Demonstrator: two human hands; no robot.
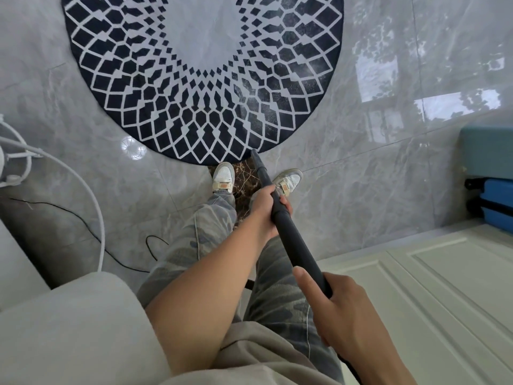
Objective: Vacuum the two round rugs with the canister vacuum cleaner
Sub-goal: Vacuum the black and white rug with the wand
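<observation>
Right hand (pixel 342 312) and, ahead of it, left hand (pixel 266 208) gripped the black wand (pixel 294 243), tip touching the round rug (pixel 249 112).

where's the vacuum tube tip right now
In the head view, the tube tip sits mid-frame at the near edge of the round rug, just ahead of the shoes.

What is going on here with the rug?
A person stands at the near edge of a round dark patterned rug and holds a black vacuum wand with both hands. The left hand grips it lower down, the right hand grips the upper end. The wand's tip is at the rug's near rim. The canister is not in view.
</observation>
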